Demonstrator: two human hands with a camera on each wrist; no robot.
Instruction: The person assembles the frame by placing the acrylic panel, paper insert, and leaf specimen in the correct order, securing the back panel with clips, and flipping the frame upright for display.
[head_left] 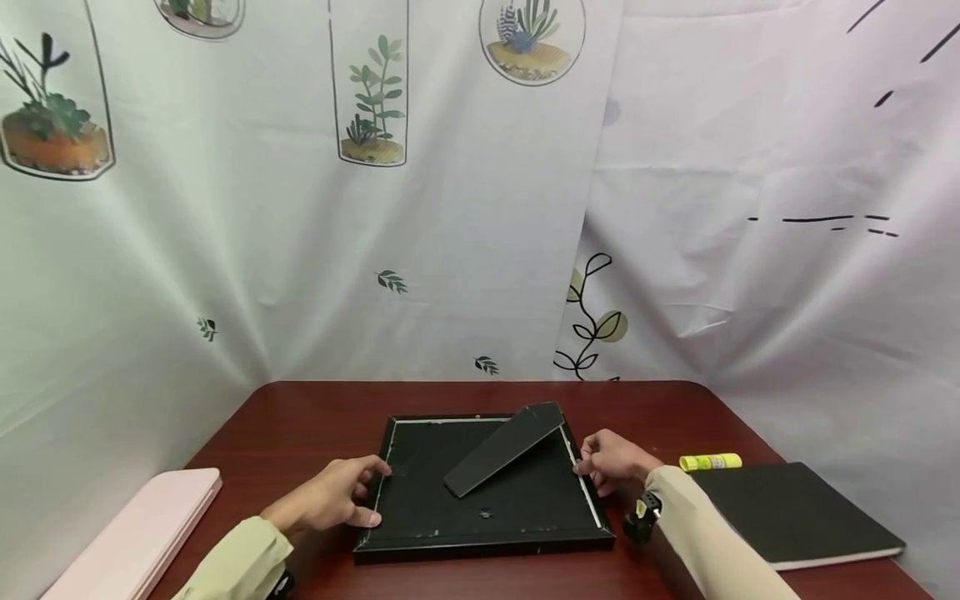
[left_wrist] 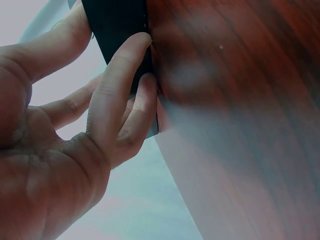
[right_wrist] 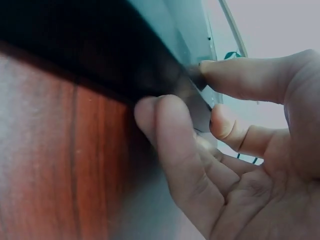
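A black picture frame [head_left: 517, 492] lies with its back upward on the table. Its easel stand [head_left: 506, 448] slants across the backing, narrow end toward the near left. At the frame's left edge, my left hand [head_left: 333, 496] holds the border with thumb and fingers spread apart. The left wrist view shows the fingers [left_wrist: 120, 85] against the dark side of the frame. My right hand [head_left: 611, 462] pinches the right edge, its fingers bent. In the right wrist view the thumb [right_wrist: 245, 79] rests on the frame's border, while other fingers press its outer side.
On the right of the reddish wooden table [head_left: 322, 404] lies a black-covered book [head_left: 795, 512], with a yellow glue stick [head_left: 710, 462] by its far edge. A pink flat case or book [head_left: 142, 533] is at the left edge. A printed white curtain [head_left: 480, 250] hangs behind.
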